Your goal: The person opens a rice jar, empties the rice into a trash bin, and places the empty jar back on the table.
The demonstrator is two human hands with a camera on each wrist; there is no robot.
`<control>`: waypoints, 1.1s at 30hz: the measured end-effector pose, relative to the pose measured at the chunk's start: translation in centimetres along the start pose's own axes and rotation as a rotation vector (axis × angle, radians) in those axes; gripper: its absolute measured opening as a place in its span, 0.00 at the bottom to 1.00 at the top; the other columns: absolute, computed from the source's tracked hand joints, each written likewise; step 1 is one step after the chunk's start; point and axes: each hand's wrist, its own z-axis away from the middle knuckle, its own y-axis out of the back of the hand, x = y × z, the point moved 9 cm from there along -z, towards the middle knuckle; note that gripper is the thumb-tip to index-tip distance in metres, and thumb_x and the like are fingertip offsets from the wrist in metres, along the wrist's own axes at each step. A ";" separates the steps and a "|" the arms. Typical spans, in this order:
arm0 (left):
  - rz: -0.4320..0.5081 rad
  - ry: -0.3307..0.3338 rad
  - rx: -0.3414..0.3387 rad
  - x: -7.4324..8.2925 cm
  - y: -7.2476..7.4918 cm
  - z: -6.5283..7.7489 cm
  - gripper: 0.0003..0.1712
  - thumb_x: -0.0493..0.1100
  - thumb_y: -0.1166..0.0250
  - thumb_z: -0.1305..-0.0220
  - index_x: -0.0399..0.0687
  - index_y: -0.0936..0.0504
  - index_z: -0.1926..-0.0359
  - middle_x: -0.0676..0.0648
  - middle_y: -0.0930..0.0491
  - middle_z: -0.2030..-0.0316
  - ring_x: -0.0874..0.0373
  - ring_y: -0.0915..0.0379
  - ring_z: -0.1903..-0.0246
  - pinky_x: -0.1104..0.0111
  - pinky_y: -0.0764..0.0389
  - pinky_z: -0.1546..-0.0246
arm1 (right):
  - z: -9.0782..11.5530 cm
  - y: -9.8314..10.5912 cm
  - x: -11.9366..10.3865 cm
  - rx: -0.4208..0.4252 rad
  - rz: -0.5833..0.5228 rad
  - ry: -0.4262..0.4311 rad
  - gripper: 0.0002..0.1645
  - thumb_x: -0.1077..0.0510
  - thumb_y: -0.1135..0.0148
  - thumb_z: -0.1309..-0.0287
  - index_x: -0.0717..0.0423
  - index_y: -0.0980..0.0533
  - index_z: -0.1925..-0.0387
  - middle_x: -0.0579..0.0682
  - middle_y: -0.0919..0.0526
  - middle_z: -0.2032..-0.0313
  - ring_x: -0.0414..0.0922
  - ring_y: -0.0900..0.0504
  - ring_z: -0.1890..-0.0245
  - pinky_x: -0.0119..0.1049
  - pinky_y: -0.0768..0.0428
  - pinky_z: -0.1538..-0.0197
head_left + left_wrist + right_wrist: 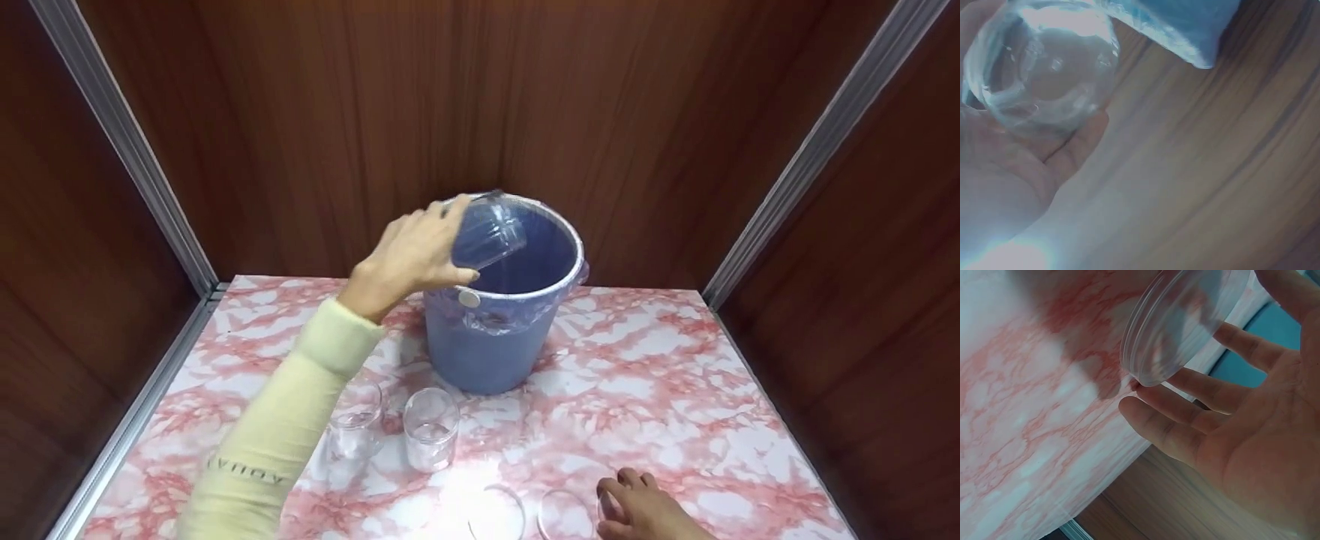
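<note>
My left hand [416, 251] reaches over the blue bin [484, 352] and holds a clear jar [491, 232] tilted at the bin's mouth. In the left wrist view the round end of that jar [1050, 73] lies against my palm and fingers. Low on the right side of the table, my right hand [649, 510] has its thumb and fingers around a clear round lid [1179, 332], tipped on edge in the right wrist view. Two more clear jars [431, 431] [355, 420] stand in front of the bin, one partly behind the left sleeve.
Two clear lids [496, 514] [564, 517] lie on the marbled red and white table [645, 390], beside my right hand. A clear plastic liner [499, 319] folds over the bin's rim. Brown wood panels [360, 112] with metal corner strips enclose the table at the back and sides.
</note>
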 end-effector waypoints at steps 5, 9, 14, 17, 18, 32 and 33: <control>0.221 0.070 0.068 -2.4 -0.2 2.9 0.57 0.68 0.33 0.60 0.57 0.49 0.32 0.42 0.28 0.52 0.47 0.26 0.60 0.53 0.22 0.63 | 0.0 0.0 0.1 0.001 -0.003 -0.002 0.32 0.38 0.37 0.51 0.51 0.31 0.50 0.65 0.32 0.49 0.63 0.32 0.55 0.56 0.25 0.70; 0.376 0.110 0.139 -4.2 -0.7 6.0 0.56 0.68 0.32 0.59 0.55 0.47 0.32 0.43 0.29 0.47 0.49 0.27 0.54 0.53 0.24 0.56 | 0.1 -0.2 0.2 -0.008 -0.033 -0.008 0.31 0.38 0.38 0.50 0.52 0.30 0.50 0.63 0.32 0.49 0.63 0.33 0.54 0.56 0.24 0.70; 0.506 0.151 0.229 -6.1 -1.6 9.7 0.55 0.65 0.30 0.58 0.50 0.45 0.34 0.43 0.28 0.48 0.52 0.29 0.50 0.56 0.26 0.51 | 0.1 -0.2 0.2 -0.020 -0.072 -0.013 0.30 0.38 0.39 0.48 0.53 0.29 0.51 0.58 0.32 0.51 0.60 0.34 0.55 0.56 0.24 0.69; 0.523 0.182 0.278 -7.2 -2.1 11.8 0.56 0.65 0.29 0.59 0.50 0.45 0.34 0.43 0.29 0.47 0.51 0.29 0.50 0.55 0.27 0.51 | 0.0 -0.1 0.2 -0.028 -0.081 -0.026 0.30 0.39 0.40 0.48 0.54 0.29 0.50 0.60 0.32 0.49 0.64 0.34 0.54 0.61 0.25 0.68; 0.530 0.194 0.291 -7.6 -2.3 12.5 0.56 0.65 0.29 0.59 0.50 0.45 0.34 0.42 0.29 0.47 0.51 0.29 0.50 0.54 0.27 0.51 | 0.0 0.0 0.3 -0.032 -0.086 -0.029 0.30 0.39 0.40 0.48 0.54 0.29 0.50 0.61 0.32 0.49 0.65 0.34 0.53 0.61 0.25 0.67; 0.733 0.254 0.345 -10.2 -7.4 19.6 0.61 0.54 0.23 0.63 0.56 0.50 0.31 0.46 0.35 0.42 0.51 0.32 0.47 0.55 0.28 0.48 | -0.3 0.2 0.9 -0.040 -0.124 -0.050 0.25 0.40 0.40 0.46 0.51 0.27 0.54 0.61 0.30 0.50 0.60 0.32 0.57 0.57 0.26 0.66; 0.748 0.265 0.347 -10.3 -7.7 19.9 0.61 0.54 0.23 0.63 0.57 0.50 0.31 0.47 0.35 0.42 0.52 0.33 0.46 0.55 0.28 0.48 | -0.3 0.1 0.8 -0.042 -0.132 -0.051 0.25 0.40 0.40 0.46 0.51 0.27 0.54 0.60 0.31 0.50 0.60 0.32 0.57 0.57 0.26 0.66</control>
